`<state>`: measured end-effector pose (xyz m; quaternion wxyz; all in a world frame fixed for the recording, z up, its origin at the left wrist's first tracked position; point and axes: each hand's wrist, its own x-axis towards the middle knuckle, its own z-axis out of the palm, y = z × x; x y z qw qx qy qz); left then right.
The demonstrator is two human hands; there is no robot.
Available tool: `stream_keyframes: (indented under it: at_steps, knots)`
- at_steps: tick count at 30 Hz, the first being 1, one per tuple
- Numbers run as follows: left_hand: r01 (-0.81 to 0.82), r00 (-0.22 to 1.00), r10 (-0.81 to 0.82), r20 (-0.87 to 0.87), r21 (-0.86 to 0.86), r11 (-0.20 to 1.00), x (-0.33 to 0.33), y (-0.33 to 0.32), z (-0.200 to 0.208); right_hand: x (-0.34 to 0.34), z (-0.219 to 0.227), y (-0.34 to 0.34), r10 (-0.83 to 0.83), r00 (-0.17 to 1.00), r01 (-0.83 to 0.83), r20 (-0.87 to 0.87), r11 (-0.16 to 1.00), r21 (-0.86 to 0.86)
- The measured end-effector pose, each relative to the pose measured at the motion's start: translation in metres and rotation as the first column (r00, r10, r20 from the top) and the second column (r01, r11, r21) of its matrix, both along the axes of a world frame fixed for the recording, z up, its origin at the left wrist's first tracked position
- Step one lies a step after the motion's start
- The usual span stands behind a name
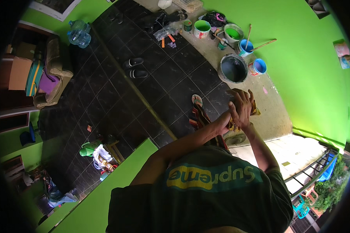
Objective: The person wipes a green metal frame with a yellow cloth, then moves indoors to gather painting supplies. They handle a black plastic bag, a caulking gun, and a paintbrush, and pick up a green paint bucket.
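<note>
Yellowish cloth (255,109), apparently beneath right hand (242,110)

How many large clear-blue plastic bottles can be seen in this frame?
2. Both are at the upper left on the dark tiled floor, near the green wall: the upper bottle, and the lower bottle just below it in the picture. Others may be hidden.

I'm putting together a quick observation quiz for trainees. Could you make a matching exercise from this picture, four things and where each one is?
Things
1. Right hand
2. Large dark tub
3. Purple item
4. Pair of black sandals

Places
A. On the sofa
B. On the dark tiles
C. Up against the left hand
D. Beside a smaller bucket with blue inside

Pairs: 1-C, 2-D, 3-A, 4-B
</note>
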<state>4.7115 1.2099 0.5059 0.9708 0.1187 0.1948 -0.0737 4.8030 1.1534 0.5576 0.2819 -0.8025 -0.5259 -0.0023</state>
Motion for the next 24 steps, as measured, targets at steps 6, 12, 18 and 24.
stream_keyframes:
  at_steps: [6, 12, 18, 24]
  knots:
    - [-0.197, 0.961, 0.227, -0.158, 0.187, 0.962, -0.046, 0.182, -0.012, 0.009, -0.12, 0.194, -0.127, 0.421, 0.113, -0.898, 0.99, -0.088]
    - [0.009, 0.779, 0.588, -0.218, 0.941, 0.338, -0.092, 0.33, -0.077, -0.067, -0.165, 0.349, 0.012, -0.856, 0.104, -0.517, 0.983, -0.149]
    - [0.376, 0.718, 0.641, -0.272, 0.926, -0.029, -0.153, 0.459, -0.187, -0.101, -0.191, 0.451, -0.359, -0.21, -0.178, -0.909, 0.929, -0.325]
    - [0.645, 0.528, 0.518, -0.673, 0.714, 0.27, -0.277, 0.524, -0.3, -0.072, -0.217, 0.543, -0.496, 0.314, -0.073, -0.809, 0.837, -0.542]
